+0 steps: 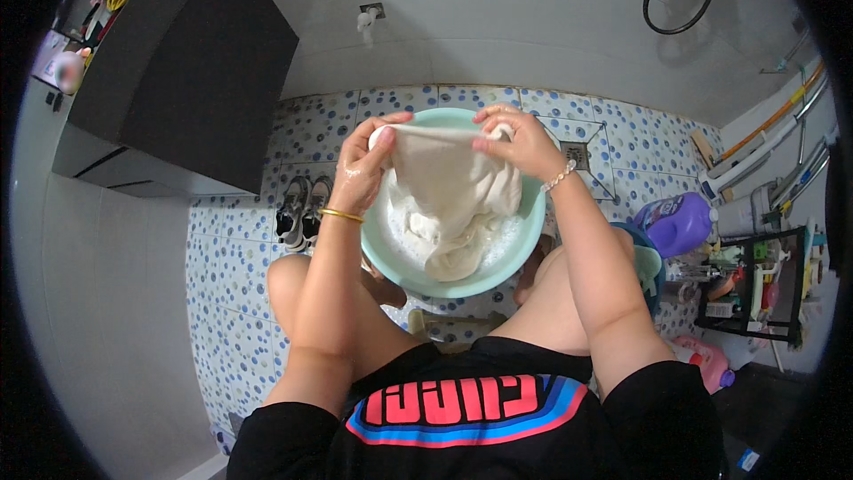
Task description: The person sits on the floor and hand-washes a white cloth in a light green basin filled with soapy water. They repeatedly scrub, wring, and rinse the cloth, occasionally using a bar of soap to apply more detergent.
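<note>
A wet cream-white cloth (pixel 440 160) is stretched between my hands above a pale green round basin (pixel 453 290). My left hand (pixel 366 157) pinches its upper left edge between thumb and fingers, and my right hand (pixel 516 140) grips the upper right edge. The lower part of the cloth hangs bunched into foamy water (pixel 400 233) in the basin. The basin stands on the floor between my feet. Folds of cloth partly hide the fingers of both hands.
Sneakers (pixel 293 213) stand left of the basin, below a dark cabinet (pixel 200 73). A floor drain (pixel 574 155) lies at the right. Further right are a purple detergent jug (pixel 676 223), a black rack (pixel 753 287) with bottles, a pink jug (pixel 710 363) and long-handled poles (pixel 766 120).
</note>
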Tool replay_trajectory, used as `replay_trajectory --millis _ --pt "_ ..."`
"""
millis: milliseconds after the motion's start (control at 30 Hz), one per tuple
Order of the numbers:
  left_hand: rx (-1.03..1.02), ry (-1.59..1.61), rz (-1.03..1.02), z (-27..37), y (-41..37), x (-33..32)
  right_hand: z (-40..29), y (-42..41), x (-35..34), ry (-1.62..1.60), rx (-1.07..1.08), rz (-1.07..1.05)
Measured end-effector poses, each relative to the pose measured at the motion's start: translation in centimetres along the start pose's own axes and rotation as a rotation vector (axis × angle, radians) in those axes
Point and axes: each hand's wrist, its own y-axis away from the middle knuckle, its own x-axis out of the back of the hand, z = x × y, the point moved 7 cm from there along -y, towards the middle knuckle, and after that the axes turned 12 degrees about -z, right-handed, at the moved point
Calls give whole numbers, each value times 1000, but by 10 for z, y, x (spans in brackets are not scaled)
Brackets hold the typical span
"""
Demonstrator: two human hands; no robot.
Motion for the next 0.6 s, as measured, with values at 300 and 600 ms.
replay_trajectory --millis 300,600 --pt "324 762 54 -142 8 -18 -60 13 -120 532 287 189" --pt "335 671 142 -160 8 -10 -54 2 -116 593 245 210"
